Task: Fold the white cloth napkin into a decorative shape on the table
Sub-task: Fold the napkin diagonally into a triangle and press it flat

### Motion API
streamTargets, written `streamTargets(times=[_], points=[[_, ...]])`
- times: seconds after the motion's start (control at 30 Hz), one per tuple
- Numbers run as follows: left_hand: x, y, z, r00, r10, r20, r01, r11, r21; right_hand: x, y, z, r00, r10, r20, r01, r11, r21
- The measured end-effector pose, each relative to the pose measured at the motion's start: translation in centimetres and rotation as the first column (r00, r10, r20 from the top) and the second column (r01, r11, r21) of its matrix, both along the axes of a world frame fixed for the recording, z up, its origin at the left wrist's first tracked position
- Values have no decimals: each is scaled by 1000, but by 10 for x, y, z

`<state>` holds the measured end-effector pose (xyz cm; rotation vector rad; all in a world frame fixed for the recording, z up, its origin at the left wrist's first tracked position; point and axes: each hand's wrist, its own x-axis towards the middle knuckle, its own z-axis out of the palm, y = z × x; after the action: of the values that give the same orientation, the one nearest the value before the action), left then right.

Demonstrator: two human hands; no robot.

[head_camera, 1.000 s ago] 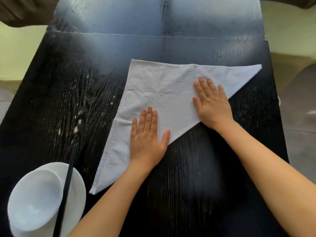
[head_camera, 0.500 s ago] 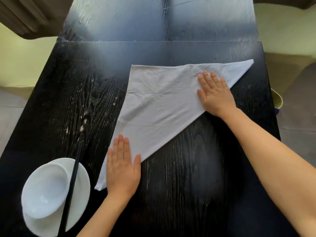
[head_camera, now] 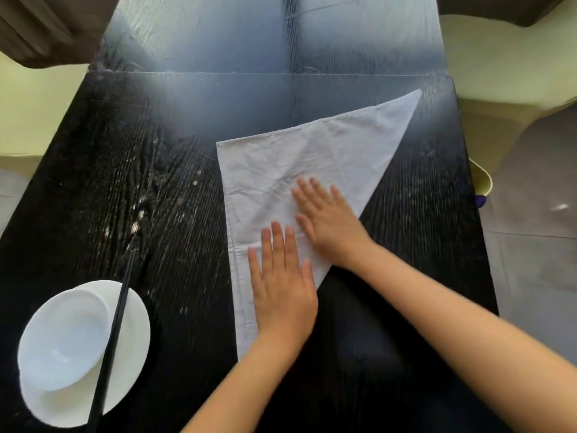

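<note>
Black table [head_camera: 187, 198]: napkin [head_camera: 312, 157] lies as a flat triangle, centre toward 1 o'clock. Pressing it, left hand [head_camera: 282, 292] and right hand [head_camera: 327, 220], fingers straight, gripping nothing. First fold looks done; decorative shaping not yet.

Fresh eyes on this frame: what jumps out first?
The white cloth napkin, folded into a triangle, lies right of centre on the black wooden table, with the left hand and right hand pressed flat on its near half. At near left, black chopsticks rest across a white bowl and plate.
</note>
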<state>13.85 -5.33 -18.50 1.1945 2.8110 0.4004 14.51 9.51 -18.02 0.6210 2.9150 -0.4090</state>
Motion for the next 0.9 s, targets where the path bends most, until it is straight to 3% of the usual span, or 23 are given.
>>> streamTargets(times=[0.17,0.5,0.9], points=[[-29,22,-26,997,-79,-9,77,990,-118,-1,14,-17,999,-31,-22,32,997,63],[-27,6,-27,997,-72,-16,68,985,-160,-19,155,-20,920,-390,-28,391,916,89],[-27,2,-23,998,-63,16,65,983,-173,-35,231,-13,862,-507,6,504,857,106]])
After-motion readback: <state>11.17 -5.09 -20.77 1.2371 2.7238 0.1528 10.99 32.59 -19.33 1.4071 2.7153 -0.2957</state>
